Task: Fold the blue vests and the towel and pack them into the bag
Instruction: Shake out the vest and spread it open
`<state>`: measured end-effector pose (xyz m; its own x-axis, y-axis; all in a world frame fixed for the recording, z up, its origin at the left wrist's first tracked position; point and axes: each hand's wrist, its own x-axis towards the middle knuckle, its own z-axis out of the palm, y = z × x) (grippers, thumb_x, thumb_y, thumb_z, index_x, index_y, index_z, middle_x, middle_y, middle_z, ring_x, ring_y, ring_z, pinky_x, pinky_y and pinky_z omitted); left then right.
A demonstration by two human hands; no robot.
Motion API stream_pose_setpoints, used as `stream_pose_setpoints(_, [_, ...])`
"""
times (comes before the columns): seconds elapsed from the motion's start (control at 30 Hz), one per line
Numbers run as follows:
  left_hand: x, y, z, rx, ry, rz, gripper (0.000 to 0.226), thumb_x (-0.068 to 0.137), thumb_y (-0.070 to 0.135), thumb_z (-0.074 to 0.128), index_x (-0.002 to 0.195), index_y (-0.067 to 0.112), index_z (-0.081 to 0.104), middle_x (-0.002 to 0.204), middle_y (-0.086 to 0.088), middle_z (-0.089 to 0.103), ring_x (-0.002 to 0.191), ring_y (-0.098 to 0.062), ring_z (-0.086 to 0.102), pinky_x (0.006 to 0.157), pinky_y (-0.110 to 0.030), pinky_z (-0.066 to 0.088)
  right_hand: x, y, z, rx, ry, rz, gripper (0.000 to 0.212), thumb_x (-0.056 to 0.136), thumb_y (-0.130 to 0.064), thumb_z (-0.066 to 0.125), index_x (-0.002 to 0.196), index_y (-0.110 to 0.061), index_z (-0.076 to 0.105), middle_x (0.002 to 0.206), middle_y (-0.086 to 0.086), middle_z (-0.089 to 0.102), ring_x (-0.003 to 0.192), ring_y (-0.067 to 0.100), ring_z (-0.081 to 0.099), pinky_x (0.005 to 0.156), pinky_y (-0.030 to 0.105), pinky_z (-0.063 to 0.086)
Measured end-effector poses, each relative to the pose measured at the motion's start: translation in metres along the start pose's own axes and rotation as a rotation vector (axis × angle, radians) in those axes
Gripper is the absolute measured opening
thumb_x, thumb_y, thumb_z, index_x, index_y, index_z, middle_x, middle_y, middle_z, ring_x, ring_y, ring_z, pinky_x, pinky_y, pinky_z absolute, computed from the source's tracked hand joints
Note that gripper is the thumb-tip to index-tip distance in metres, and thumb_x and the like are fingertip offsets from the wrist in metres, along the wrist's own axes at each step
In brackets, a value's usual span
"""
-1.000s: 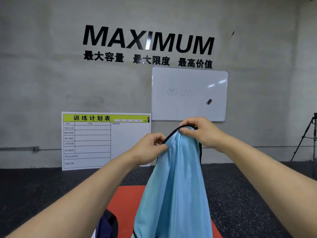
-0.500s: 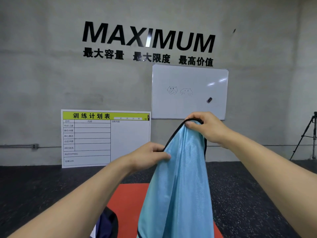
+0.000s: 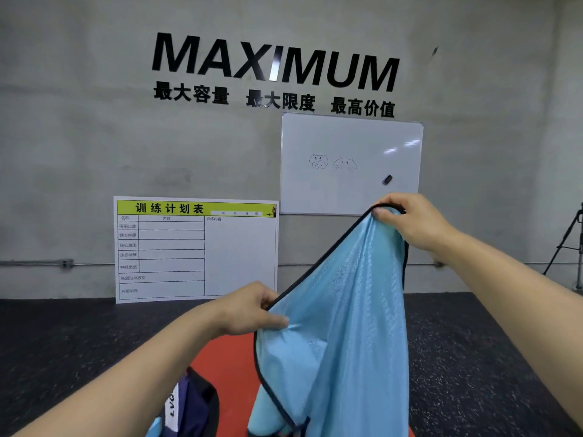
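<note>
Both hands are holding a light blue vest [image 3: 344, 326] up in the air: the right hand [image 3: 416, 227] is pinching the top of its black-trimmed edge up high, and the left hand [image 3: 249, 309] is gripping the same black edge lower down, thumb lying on the fabric. Between them the trim is running taut on a slant, and the vest is hanging down over a red mat [image 3: 227, 361] on the dark floor. Down at the bottom left a dark navy bag [image 3: 192, 405] is sitting on that mat, with white lettering that is too cut off to read. Behind, big black letters on the grey wall are reading MAXIMUM [image 3: 274, 59], with "最大容量 最大限度 最高价值" beneath. Leaning at the wall, a schedule board [image 3: 195, 249] is showing the heading "训练计划表". Next to it a whiteboard [image 3: 350, 165] is carrying two little doodles and a small dark eraser [image 3: 387, 179], and a tripod [image 3: 568, 241] is standing at the far right
</note>
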<state>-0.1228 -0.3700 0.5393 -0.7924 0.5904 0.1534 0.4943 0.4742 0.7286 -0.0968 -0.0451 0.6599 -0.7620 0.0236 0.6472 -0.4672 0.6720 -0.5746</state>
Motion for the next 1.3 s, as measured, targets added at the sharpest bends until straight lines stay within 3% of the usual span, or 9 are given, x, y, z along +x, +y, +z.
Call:
stream_pose_setpoints(0.07, [-0.006,-0.008,-0.004,0.0,-0.005,-0.006,0.009,0.095,0.02,0.067,0.094,0.015,0.075,0.093,0.005,0.076,0.088,-0.013,0.071,0.078,-0.025,0.053,0.0,0.008,-0.006,-0.007,0.024,0.029,0.01,0.1,-0.027,0.064,0.101,-0.026,0.073,0.1,-0.01,0.073,0.093,0.006,0.066,0.071,0.02,0.046])
stream_pose_setpoints(0.2, [-0.01,-0.014,-0.007,-0.088,0.056,0.011,0.018,0.101,0.02,0.059,0.117,0.016,0.067,0.114,0.0,0.075,0.106,-0.017,0.072,0.094,-0.037,0.057,-0.003,0.02,-0.009,-0.006,0.041,0.082,0.01,0.101,-0.027,0.064,0.101,-0.023,0.073,0.097,-0.006,0.074,0.086,0.009,0.068,0.067,0.021,0.046])
stream_pose_setpoints(0.37, [-0.008,-0.012,-0.024,-0.084,0.178,0.027,0.009,0.096,0.012,0.064,0.102,0.015,0.058,0.094,-0.011,0.074,0.084,-0.026,0.07,0.082,-0.049,0.056,-0.004,0.031,-0.006,0.019,0.062,0.112,0.011,0.101,-0.026,0.064,0.102,-0.022,0.073,0.099,-0.005,0.073,0.092,0.013,0.068,0.069,0.022,0.048])
stream_pose_setpoints(0.5, [-0.014,-0.008,-0.039,-0.08,0.064,-0.006,0.026,0.092,0.005,0.068,0.116,0.013,0.06,0.103,-0.013,0.076,0.099,-0.033,0.073,0.093,-0.05,0.057,-0.005,0.037,-0.006,0.014,0.064,0.113,0.012,0.101,-0.027,0.064,0.102,-0.02,0.073,0.102,-0.001,0.073,0.099,0.018,0.067,0.08,0.026,0.049])
stream_pose_setpoints(0.67, [-0.022,-0.013,-0.04,-0.005,-0.115,-0.07,0.016,0.096,0.015,0.066,0.11,0.014,0.074,0.112,-0.011,0.076,0.109,-0.032,0.07,0.1,-0.048,0.054,-0.005,0.035,-0.002,0.004,0.066,0.105,0.01,0.101,-0.028,0.064,0.102,-0.023,0.072,0.101,-0.006,0.072,0.097,0.013,0.065,0.076,0.023,0.046])
stream_pose_setpoints(0.87, [-0.027,-0.023,-0.043,0.055,-0.098,-0.142,0.014,0.094,0.024,0.072,0.105,0.019,0.078,0.107,-0.005,0.077,0.096,-0.025,0.07,0.09,-0.044,0.057,-0.005,0.036,0.001,0.024,0.08,0.102,0.009,0.1,-0.028,0.064,0.101,-0.026,0.073,0.101,-0.008,0.073,0.098,0.012,0.066,0.086,0.032,0.05])
stream_pose_setpoints(1.1, [-0.022,-0.036,-0.063,0.269,0.334,-0.148,0.003,0.09,0.019,0.073,0.088,0.021,0.073,0.085,-0.002,0.076,0.086,-0.027,0.072,0.08,-0.044,0.057,-0.011,0.037,-0.005,0.026,0.115,0.121,0.012,0.101,-0.026,0.064,0.101,-0.018,0.073,0.101,0.002,0.073,0.091,0.017,0.065,0.077,0.029,0.048])
stream_pose_setpoints(1.2, [-0.019,-0.027,-0.079,0.422,0.652,-0.144,0.004,0.085,0.019,0.075,0.083,0.021,0.073,0.078,0.0,0.072,0.084,-0.03,0.068,0.07,-0.039,0.051,-0.014,0.035,-0.011,-0.056,-0.041,0.152,0.008,0.099,-0.022,0.066,0.097,-0.018,0.073,0.096,0.002,0.072,0.082,0.015,0.061,0.069,0.026,0.044])
stream_pose_setpoints(1.3, [-0.022,0.008,-0.108,0.515,0.982,0.006,0.002,0.088,0.019,0.074,0.089,0.017,0.074,0.08,-0.003,0.069,0.083,-0.029,0.063,0.066,-0.033,0.04,-0.005,0.025,-0.025,-0.17,-0.115,0.148,0.007,0.096,-0.024,0.071,0.099,-0.019,0.075,0.099,0.002,0.074,0.092,0.021,0.066,0.077,0.027,0.048])
